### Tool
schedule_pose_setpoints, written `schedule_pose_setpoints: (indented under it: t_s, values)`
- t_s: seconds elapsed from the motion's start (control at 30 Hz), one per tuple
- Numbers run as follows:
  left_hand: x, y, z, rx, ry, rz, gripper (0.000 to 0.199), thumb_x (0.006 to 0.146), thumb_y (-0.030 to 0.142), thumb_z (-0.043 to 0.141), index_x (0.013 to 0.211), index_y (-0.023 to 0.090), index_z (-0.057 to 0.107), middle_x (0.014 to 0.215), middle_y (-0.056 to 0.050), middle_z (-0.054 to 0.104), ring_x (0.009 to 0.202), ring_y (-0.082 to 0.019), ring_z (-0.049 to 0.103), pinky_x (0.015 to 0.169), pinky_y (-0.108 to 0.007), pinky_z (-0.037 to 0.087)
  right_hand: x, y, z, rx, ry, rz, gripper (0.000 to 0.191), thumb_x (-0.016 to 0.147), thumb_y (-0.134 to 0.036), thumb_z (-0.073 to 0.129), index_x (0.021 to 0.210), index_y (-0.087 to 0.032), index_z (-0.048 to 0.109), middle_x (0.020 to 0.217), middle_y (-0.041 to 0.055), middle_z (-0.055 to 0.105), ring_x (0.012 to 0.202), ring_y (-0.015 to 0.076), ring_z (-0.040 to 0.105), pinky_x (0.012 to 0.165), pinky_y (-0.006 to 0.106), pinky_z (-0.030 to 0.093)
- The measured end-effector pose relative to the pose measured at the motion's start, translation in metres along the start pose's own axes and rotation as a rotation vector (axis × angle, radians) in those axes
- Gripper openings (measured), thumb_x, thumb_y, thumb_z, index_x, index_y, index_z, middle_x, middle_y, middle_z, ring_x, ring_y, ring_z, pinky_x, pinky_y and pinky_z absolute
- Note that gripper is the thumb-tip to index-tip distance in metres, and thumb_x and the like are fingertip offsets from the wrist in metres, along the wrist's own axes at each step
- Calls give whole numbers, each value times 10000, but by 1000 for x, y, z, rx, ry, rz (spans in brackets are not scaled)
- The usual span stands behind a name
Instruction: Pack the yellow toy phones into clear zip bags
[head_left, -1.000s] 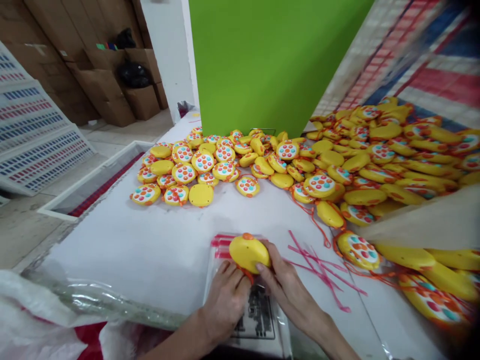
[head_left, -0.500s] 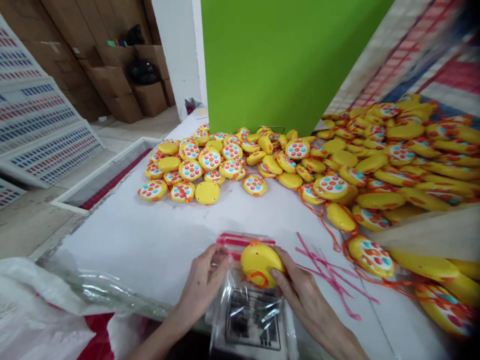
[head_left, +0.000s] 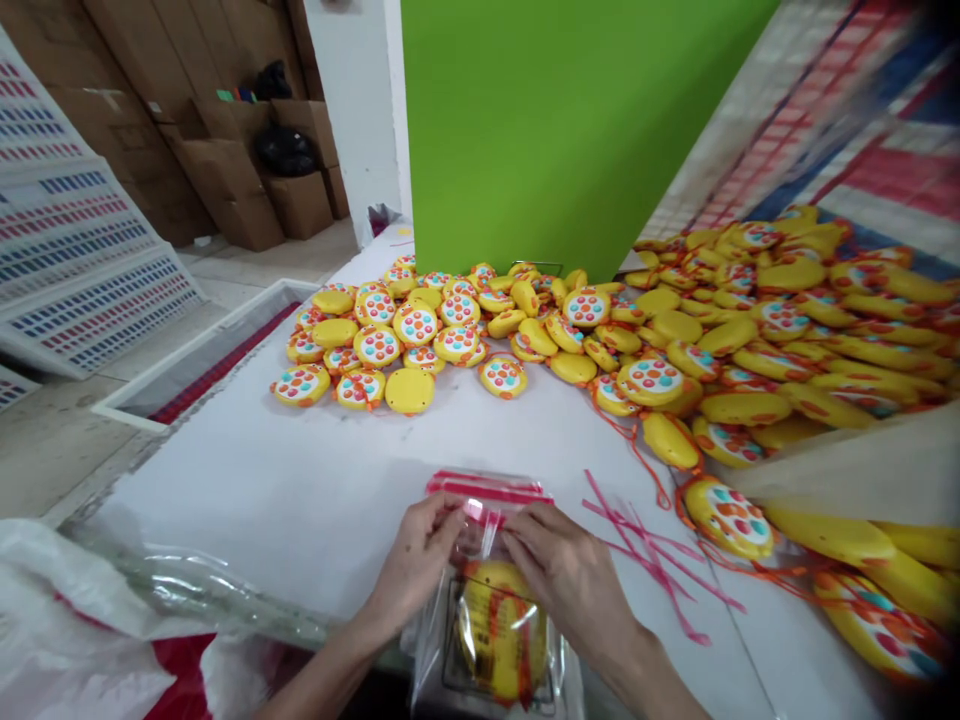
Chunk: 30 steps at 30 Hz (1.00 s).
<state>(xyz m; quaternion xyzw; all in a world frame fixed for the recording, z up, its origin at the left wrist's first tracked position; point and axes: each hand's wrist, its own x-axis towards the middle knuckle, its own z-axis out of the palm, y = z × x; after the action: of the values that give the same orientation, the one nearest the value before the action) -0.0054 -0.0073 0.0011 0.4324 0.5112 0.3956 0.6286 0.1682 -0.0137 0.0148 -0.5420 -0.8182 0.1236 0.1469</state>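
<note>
Fingertips (head_left: 452, 512) of the left hand (head_left: 412, 565) and of the right hand (head_left: 574, 570) are pinched together on the red-striped mouth of a clear bag (head_left: 436, 655), the two pinches just beside each other with a short stretch of film between. One yellow toy (head_left: 499, 640) lies inside that bag, on the near side of both sets of fingertips, its far end just below them; whether the right fingers press on it through the film cannot be told. Bag and toy sit at the middle of the table's near edge, and another red band (head_left: 480, 485) shows just beyond the hands. Right of the right hand, thin pink strips (head_left: 645, 550) cross one another on the white table (head_left: 360, 480). Farther out, loose toys (head_left: 412, 330) spread along the far edge, some with dotted white faces up, at the foot of a green panel (head_left: 555, 130). They run into a deeper heap (head_left: 780, 370) along the right edge, partly covered by a pale sheet (head_left: 847, 460). Beyond the left edge is a white-rimmed tray (head_left: 124, 410).
</note>
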Motion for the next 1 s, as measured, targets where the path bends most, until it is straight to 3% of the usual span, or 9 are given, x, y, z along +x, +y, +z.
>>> schedule_pose_setpoints:
  t_s: [0.1, 0.2, 0.37, 0.5, 0.57, 0.67, 0.83, 0.9, 1.0]
  values:
    - [-2, -2, -3, 16, -89, 1, 236, 808, 364, 531, 803, 138, 598, 747, -39, 620, 718, -173, 583, 663, -280, 467, 5, -10, 8, 92, 110, -40, 141, 857, -145, 511, 893, -223, 623, 851, 13, 637, 777, 154, 603, 693, 255, 469]
    - [-4, -1, -4, 63, -108, 29, 204, 812, 286, 499, 777, 124, 619, 734, -31, 613, 730, -162, 561, 672, -258, 435, 11, -20, 12, 98, 171, -72, 131, 842, -130, 535, 892, -219, 617, 853, 9, 645, 777, 155, 606, 690, 254, 472]
    - [-5, 6, 2, 350, -59, 172, 225, 825, 185, 414, 696, 134, 591, 640, -6, 568, 621, -136, 495, 577, -235, 365, 20, -30, 12, 14, 163, -120, 144, 829, -85, 518, 806, -188, 617, 766, 17, 637, 718, 155, 604, 643, 248, 463]
    - [-7, 6, 3, 483, -52, 224, 247, 864, 200, 373, 783, 158, 603, 700, -21, 617, 641, -150, 541, 606, -246, 381, 25, -27, 11, 68, 195, -39, 131, 803, -106, 502, 735, -181, 585, 701, 5, 619, 628, 137, 595, 580, 232, 440]
    - [-9, 3, 0, 466, -60, 220, 247, 877, 234, 371, 823, 171, 603, 738, -29, 636, 677, -161, 573, 636, -251, 407, 23, -12, 8, 164, 237, 71, 105, 800, -160, 489, 735, -185, 568, 682, -2, 620, 592, 123, 583, 567, 221, 433]
    - [-10, -2, -6, 320, -53, 147, 219, 877, 295, 391, 804, 179, 561, 768, -41, 651, 727, -178, 613, 676, -267, 452, 7, 36, -3, 188, 258, 312, 165, 809, -309, 468, 743, -197, 571, 659, 7, 627, 570, 138, 576, 564, 242, 432]
    - [-8, -9, -12, 92, -40, 60, 170, 845, 351, 460, 780, 196, 488, 802, -47, 681, 776, -199, 652, 713, -307, 493, -46, 129, -27, -207, 285, 740, 224, 744, -390, 471, 745, -211, 605, 652, 68, 646, 559, 219, 589, 501, 299, 400]
    - [-8, -9, -13, 60, -42, 45, 168, 840, 352, 475, 780, 196, 486, 808, -48, 685, 768, -196, 654, 714, -312, 494, -63, 141, -34, -291, 199, 765, 235, 747, -411, 466, 723, -226, 610, 631, 71, 640, 518, 225, 573, 469, 307, 384]
    - [-8, -6, -14, 45, -49, 25, 153, 845, 333, 477, 784, 192, 483, 815, -51, 687, 770, -192, 651, 722, -315, 491, -69, 126, -37, -226, 130, 610, 233, 756, -399, 449, 772, -232, 612, 808, 77, 662, 550, 205, 583, 490, 315, 417]
